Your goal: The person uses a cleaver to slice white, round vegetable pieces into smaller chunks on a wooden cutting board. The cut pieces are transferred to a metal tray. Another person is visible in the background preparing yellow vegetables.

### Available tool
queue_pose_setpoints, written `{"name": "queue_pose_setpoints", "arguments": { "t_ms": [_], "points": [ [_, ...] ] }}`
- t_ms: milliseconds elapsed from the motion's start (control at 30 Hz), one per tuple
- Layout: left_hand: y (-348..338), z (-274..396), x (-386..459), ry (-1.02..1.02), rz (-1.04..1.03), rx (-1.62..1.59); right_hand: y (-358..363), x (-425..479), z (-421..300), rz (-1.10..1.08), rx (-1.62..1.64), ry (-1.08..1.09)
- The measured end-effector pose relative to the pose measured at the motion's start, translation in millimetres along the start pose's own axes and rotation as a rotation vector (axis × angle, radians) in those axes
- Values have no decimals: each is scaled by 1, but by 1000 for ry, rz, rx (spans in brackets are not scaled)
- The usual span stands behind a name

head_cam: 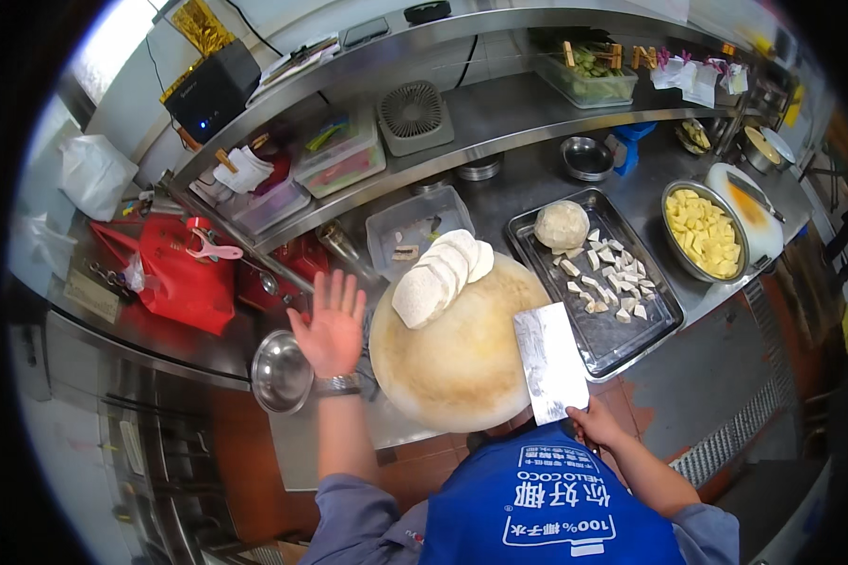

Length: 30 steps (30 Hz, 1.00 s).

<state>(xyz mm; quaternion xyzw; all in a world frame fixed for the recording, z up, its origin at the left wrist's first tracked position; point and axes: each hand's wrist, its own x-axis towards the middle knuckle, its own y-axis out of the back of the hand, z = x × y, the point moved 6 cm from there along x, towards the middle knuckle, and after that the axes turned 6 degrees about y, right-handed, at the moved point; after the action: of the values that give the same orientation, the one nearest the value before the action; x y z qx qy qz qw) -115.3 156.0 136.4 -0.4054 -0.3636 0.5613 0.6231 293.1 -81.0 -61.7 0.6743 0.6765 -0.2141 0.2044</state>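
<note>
My left hand (pixel 330 325) is raised with its fingers spread, palm showing, to the left of a round cutting board (pixel 466 360). It holds nothing. In my right hand (pixel 593 424) is the handle of a cleaver (pixel 551 360), whose broad blade overlaps the board's right edge. Overlapping white slices, apparently taro (pixel 431 282), lie at the board's far left. On a dark metal tray (pixel 593 346) to the right are a peeled whole taro (pixel 562 225) and many cut chunks (pixel 615 275).
A metal bowl (pixel 283 371) stands left of the board. Behind it sits a clear plastic container (pixel 424 219). Farther right are a bowl of yellow potato-like chunks (pixel 703 233) and a white board with a knife (pixel 756 198). A steel shelf (pixel 480 127) runs above the counter.
</note>
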Motion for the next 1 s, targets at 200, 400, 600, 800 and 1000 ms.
{"name": "queue_pose_setpoints", "arguments": {
  "t_ms": [200,400,600,800,1000],
  "points": [
    [99,55,20,-149,358,826,-13,6,-15,44,-18,18],
    [247,-12,-44,198,442,2573,-20,22,-5,52,-7,32],
    [233,1,-15,290,614,2363,-25,28,-5,25,-87,7],
    [97,-50,56,-86,-71,2350,-27,49,-4,47,-132,168],
    [42,-81,69,-313,-288,2265,-32,43,-13,38,-99,145]
  ]
}}
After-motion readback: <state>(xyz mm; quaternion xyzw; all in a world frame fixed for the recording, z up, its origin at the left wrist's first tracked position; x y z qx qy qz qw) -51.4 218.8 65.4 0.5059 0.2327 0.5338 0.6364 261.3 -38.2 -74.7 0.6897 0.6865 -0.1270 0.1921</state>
